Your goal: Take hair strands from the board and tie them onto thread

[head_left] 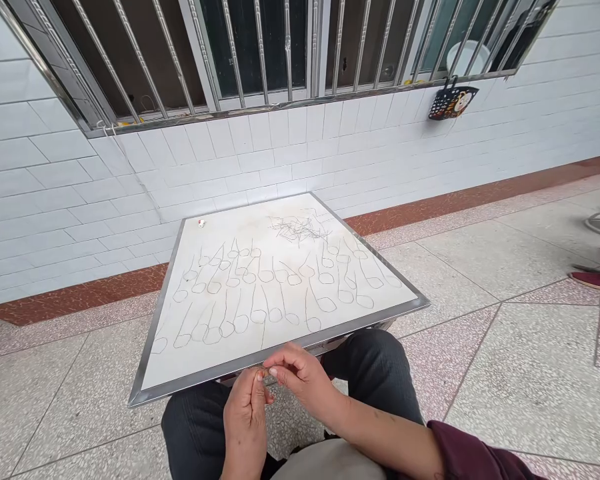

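Just off the near edge of the table, my left hand (247, 413) and my right hand (303, 383) meet, both with fingers pinched. Between their fingertips is a thin wire (264, 333), whose straight end sticks up over the tabletop; the part inside the fingers is mostly hidden. Several wire loops with straight tails, such as one loop (313, 325), lie in rough rows across the white table (205, 370). Farther back is a tangled heap of loose wire pieces (300, 229).
A small red-and-white object (201, 223) sits at the table's far left corner. The table backs onto a white tiled wall (280, 157) under a barred window. A black patterned basket (453, 102) hangs from the sill. Dark red shoes (595, 279) show at the far right.
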`<state>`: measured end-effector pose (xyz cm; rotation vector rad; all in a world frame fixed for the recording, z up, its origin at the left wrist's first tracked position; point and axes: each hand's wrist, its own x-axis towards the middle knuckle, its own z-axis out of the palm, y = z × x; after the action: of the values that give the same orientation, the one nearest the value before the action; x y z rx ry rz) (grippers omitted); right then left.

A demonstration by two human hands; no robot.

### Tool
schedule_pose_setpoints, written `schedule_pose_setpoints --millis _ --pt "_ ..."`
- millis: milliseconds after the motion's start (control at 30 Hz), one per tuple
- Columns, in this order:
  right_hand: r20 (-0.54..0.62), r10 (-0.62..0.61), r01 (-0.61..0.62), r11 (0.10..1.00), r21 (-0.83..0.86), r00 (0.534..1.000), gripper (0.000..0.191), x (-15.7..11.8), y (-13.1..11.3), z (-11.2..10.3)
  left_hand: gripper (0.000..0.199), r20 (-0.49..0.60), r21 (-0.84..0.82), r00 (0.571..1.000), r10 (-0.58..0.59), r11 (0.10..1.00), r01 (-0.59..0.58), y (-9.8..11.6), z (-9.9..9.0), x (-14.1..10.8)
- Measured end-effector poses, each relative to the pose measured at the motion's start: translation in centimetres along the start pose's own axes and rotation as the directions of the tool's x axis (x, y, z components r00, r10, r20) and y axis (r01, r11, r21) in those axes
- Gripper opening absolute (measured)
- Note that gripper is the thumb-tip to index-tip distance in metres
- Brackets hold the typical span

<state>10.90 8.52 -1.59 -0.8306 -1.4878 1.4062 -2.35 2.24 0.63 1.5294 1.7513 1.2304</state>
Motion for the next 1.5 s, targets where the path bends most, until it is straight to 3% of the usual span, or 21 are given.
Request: schedule_pose_setpoints --millis 167,433,767,1033,1167,1300,1400,1500 --pt "-0.011 -0.039 0.038 0.994 -0.105 0.999 0.015 -0.3 0.1 0.1 0.041 -0.014 -0.009 1.000 0.013 1.000 -0.013 0.1 -0.1 -0.1" --pt "0.031 0.007 -0.009 0.999 0.039 0.999 0.013 0.1 0.3 -0.1 0.042 0.005 -0.099 0.999 -0.041 0.994 0.041 -0.7 0.4 0.0" --pt "-0.015 -0.012 0.012 1.000 0.014 1.000 0.019 0.7 -0.6 -1.1 0.040 0.118 -0.180 0.988 -0.103 0.976 0.123 1.4 0.0 0.8" --pt "-0.062 -0.034 0.034 0.999 -0.002 0.997 0.016 1.0 -1.3 -1.8 0.045 0.121 -0.180 0.989 -0.080 0.978 0.101 0.8 0.0 0.8" --pt "-0.094 -0.024 0.022 0.999 -0.028 0.995 0.014 1.5 -1.4 -2.3 0.042 0.104 -0.218 0.990 -0.090 0.970 0.111 -0.5 -0.4 0.8" --pt "-0.131 -0.026 0.015 0.996 -0.085 0.991 0.016 3.0 -0.8 -3.2 0.039 0.105 -0.149 0.987 -0.124 0.979 0.139 -3.7 -1.9 0.4" --pt "-0.154 -0.048 0.025 0.989 -0.147 0.987 0.019 5.4 0.1 -4.5 0.039 -0.073 0.050 0.995 -0.072 0.996 0.076 -7.0 -3.7 -0.3" --pt "-0.165 -0.080 0.038 0.969 -0.244 0.983 0.020 9.3 0.8 -6.5 0.042 -0.232 0.238 0.973 -0.006 0.969 0.062 -10.2 -5.3 -1.1"
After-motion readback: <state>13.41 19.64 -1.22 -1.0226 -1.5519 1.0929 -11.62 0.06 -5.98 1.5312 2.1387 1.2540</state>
